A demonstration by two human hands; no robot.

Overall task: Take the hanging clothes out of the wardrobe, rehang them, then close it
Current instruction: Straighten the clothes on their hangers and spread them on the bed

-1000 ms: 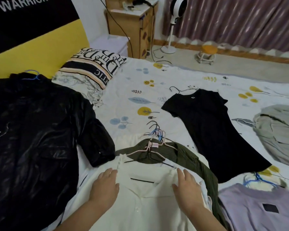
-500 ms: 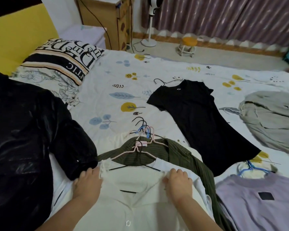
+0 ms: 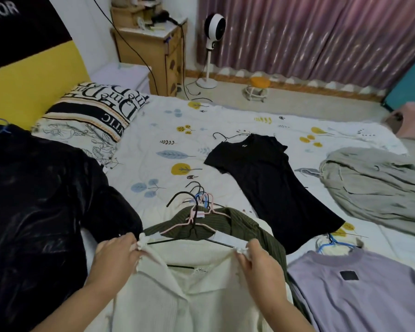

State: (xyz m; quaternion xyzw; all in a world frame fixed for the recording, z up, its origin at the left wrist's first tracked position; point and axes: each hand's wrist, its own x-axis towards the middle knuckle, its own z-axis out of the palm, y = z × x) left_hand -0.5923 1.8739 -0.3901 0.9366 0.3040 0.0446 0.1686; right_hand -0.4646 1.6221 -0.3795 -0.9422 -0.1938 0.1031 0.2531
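Here — cream shirt on black hanger, bed: left hand and right hand fingers pinching its shoulders.

Bare forearms, apparently no sleeves

a black-and-white lettered pillow lies at the bed's head; a wooden bedside cabinet, white standing fan, small orange-topped stool; mauve curtains behind
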